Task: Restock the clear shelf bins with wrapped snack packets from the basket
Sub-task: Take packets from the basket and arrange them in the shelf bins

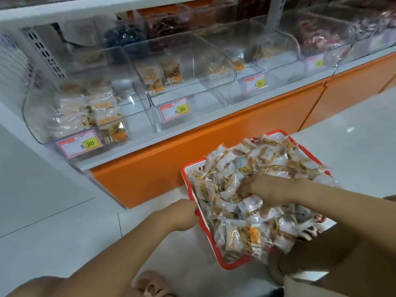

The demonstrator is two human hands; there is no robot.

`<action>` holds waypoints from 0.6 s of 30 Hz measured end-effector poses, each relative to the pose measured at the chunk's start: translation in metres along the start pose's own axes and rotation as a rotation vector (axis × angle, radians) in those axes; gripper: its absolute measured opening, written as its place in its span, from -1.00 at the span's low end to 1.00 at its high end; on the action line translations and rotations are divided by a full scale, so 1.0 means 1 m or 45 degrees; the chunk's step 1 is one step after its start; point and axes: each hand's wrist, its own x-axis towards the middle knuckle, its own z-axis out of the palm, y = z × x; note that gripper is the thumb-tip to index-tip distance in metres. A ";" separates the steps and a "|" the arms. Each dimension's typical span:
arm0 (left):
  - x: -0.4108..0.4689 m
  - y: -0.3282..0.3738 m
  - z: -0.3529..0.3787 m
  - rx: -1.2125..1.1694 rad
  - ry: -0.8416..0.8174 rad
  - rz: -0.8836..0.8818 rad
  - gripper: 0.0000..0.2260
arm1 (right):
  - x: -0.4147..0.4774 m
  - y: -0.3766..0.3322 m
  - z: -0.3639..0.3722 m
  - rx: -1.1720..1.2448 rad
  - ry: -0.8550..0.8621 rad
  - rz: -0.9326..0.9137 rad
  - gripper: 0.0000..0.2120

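A red basket heaped with wrapped snack packets sits on the white floor below the shelf. My left hand grips the basket's left rim. My right hand is dug into the heap, its fingers curled among the packets and partly hidden by them. On the shelf stand clear bins: the left bin holds a small pile of packets, the middle bin holds a few at its back, and the right bin holds some far inside.
Price tags reading 8.80 hang on the bin fronts. An orange base panel runs under the shelf. More bins with dark red snacks stand at the right. My sandalled foot is at the bottom.
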 end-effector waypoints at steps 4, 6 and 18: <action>0.001 0.000 -0.003 -0.124 0.045 -0.038 -0.76 | 0.006 0.009 -0.003 -0.007 0.099 0.109 -0.52; -0.003 0.005 -0.012 -0.252 0.092 -0.043 -0.78 | 0.003 0.011 -0.017 0.084 0.160 0.123 -0.65; -0.048 0.025 -0.104 -2.490 0.239 0.362 -0.59 | -0.011 -0.049 -0.112 -0.433 1.680 -0.434 -0.82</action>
